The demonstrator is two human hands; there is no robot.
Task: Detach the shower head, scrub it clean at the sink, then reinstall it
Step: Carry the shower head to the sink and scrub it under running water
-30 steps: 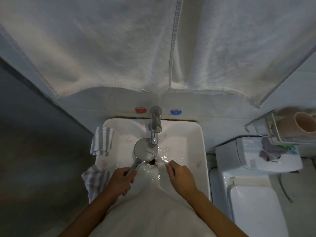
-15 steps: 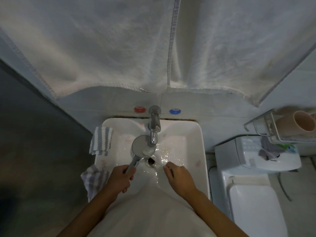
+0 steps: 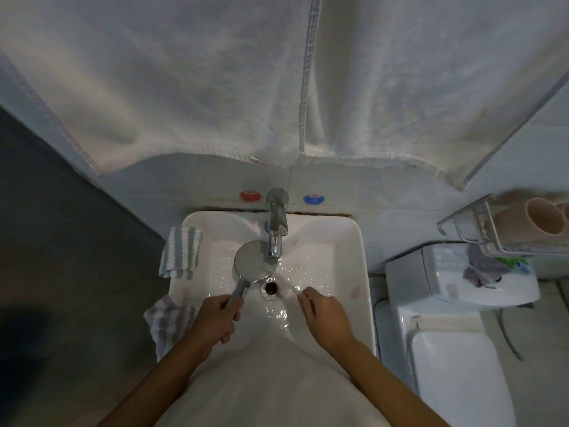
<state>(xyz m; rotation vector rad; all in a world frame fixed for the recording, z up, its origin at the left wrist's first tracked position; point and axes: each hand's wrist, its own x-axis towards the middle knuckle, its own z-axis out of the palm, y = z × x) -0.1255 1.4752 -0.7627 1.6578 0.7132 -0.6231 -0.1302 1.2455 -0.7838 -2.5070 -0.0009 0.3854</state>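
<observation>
Rinsing at the sink [image 3: 357, 241], shower head [image 3: 254, 260] under the tap [image 3: 277, 223].
Left hand [image 3: 215, 318] grips the handle, tilting the head into the running water; right hand [image 3: 326, 315] pinches something thin and pale, too blurred to tell, poised near the drain [image 3: 271, 287].

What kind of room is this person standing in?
Most likely a small home bathroom: a white sink with a chrome tap, a toilet beside it, and towels hanging above.
</observation>
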